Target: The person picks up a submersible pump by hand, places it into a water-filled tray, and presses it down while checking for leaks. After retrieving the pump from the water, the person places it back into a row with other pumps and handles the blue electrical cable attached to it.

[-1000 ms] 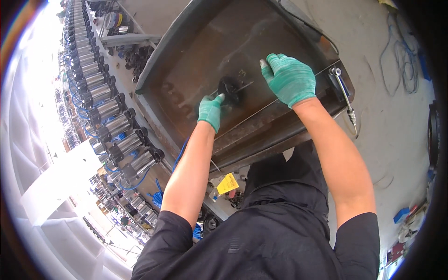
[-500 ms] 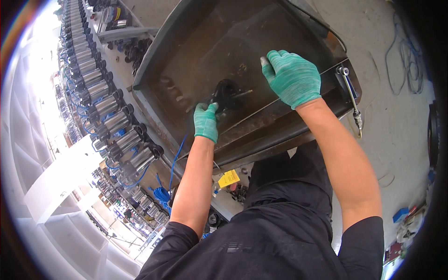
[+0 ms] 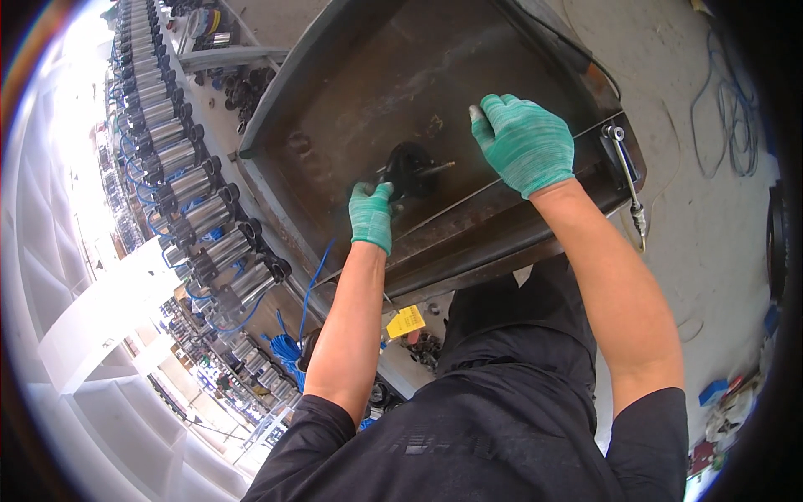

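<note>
My left hand (image 3: 370,216), in a green knitted glove, is closed on a dark black part (image 3: 409,171) with a rounded body. A thin rod with a brass-coloured tip sticks out of it to the right. The part is over the near left area of a large dark metal tray (image 3: 351,92); its underside is hidden. Higher and to the right, my right hand (image 3: 527,142), also gloved in green, hovers above the tray with fingers curled and the thumb beside them. Whatever those fingers hold, if anything, is hidden beneath the hand.
A ratchet wrench (image 3: 626,171) rests at the tray's right edge. Rows of shiny metal cylinders (image 3: 196,220) with black ends and blue tubing run along the left. A coil of blue tubing (image 3: 286,350) and a yellow tag (image 3: 406,322) are near my left forearm. A hose (image 3: 734,105) lies on the floor at right.
Both hands keep almost the same place and hold. The view has shifted very slightly, and the light and dark patches on the tray's bottom look different.
</note>
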Demonstrator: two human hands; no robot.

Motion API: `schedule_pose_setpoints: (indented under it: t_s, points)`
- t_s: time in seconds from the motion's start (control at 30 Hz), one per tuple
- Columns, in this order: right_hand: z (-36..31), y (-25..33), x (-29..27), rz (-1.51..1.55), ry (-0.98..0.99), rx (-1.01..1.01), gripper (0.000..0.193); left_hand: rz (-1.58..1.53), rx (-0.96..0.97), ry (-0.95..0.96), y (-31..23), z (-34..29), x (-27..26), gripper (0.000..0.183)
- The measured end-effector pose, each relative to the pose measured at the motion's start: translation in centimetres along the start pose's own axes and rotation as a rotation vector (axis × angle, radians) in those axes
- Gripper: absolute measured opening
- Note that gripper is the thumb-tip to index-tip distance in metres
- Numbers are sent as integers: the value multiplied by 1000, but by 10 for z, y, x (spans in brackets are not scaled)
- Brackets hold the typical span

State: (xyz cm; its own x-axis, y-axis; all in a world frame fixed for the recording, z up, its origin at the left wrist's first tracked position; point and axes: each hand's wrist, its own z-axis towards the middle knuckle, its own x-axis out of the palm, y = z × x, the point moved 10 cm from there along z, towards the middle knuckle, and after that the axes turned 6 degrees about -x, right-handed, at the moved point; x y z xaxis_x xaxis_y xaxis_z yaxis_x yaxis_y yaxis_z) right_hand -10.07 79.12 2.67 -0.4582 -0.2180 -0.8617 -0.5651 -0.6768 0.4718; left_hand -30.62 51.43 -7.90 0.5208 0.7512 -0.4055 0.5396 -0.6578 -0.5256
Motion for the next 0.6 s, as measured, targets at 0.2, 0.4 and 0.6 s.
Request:
schedule_pose_setpoints:
  t_s: [0.2,0.4,0.6]
  points:
    - [0,-1,1,-11,23,0,28,27,90,1,-5,4,2,23]
    - [1,0,1,-23,35,6,28,-5,87,-7,-7,1,2,25]
    - [1,1,0,-37,37,16,28,-12,126,14,-11,1,1,26]
